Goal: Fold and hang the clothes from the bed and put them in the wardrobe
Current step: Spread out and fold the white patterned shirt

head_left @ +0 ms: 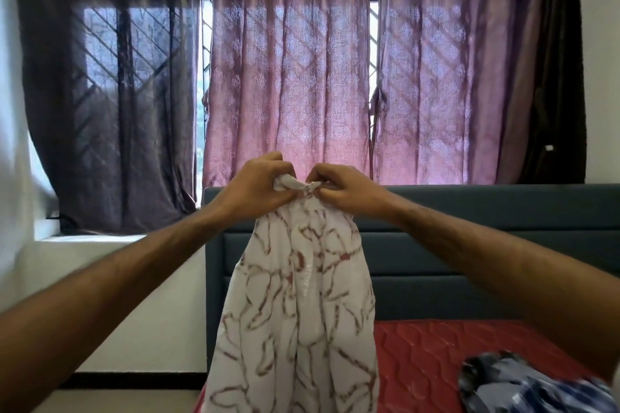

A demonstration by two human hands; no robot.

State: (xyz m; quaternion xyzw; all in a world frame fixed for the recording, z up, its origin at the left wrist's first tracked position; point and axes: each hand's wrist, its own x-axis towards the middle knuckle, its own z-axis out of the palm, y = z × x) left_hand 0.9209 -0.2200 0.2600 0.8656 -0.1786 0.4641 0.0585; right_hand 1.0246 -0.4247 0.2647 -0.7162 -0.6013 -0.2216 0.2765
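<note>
A white garment (295, 312) with a brown line pattern hangs in the air in front of me, above the bed's near-left corner. My left hand (258, 183) grips its bunched top edge on the left. My right hand (339, 189) pinches the same top edge just beside it, the two hands almost touching. The cloth falls straight down and runs out of the frame at the bottom. A dark blue and white patterned garment (523, 386) lies crumpled on the red mattress (436, 355) at the lower right.
A dark teal padded headboard (453, 245) stands behind the mattress. Purple curtains (288, 77) cover a barred window behind it. A white wall and a low ledge (90, 240) are on the left.
</note>
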